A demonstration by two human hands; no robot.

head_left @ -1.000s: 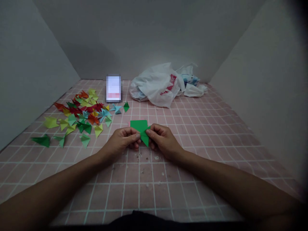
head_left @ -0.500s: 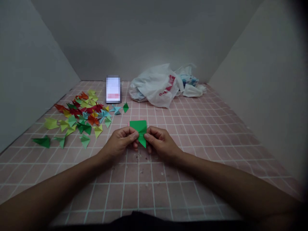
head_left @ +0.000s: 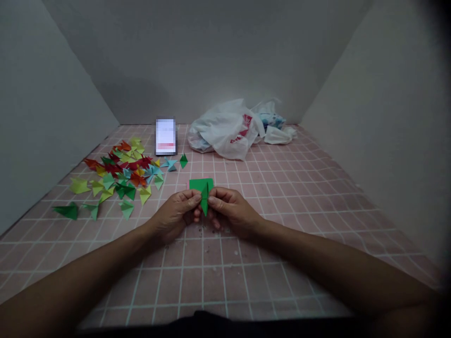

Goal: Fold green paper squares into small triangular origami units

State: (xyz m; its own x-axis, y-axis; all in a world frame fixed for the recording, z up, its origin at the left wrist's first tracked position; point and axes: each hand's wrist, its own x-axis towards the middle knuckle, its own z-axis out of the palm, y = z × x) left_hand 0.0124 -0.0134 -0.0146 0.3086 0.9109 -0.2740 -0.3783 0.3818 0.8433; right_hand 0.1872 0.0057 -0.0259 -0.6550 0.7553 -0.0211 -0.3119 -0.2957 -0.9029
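Observation:
A folded piece of green origami paper [head_left: 201, 186] stands up between my hands, its pointed end reaching down past my fingertips. My left hand [head_left: 174, 214] pinches its left side between thumb and fingers. My right hand [head_left: 228, 210] grips the right side the same way, and the two hands nearly touch. Part of the paper's lower portion is hidden behind my fingers. A loose heap of folded paper pieces [head_left: 121, 173] in red, yellow, green and blue lies to the left of my hands, out of reach of my fingers.
The surface is pink tile with white grout [head_left: 268, 197], bounded by grey walls [head_left: 59, 94] at left, back and right. A phone [head_left: 165, 136] with a blurred screen stands at the back, beside a crumpled white plastic bag [head_left: 221, 132]. Small paper scraps lie near my hands.
The green paper is now folded narrower, with its flap closed toward the centre. My hands have moved closer together. The whole view has tilted slightly, shifting the scene lower.

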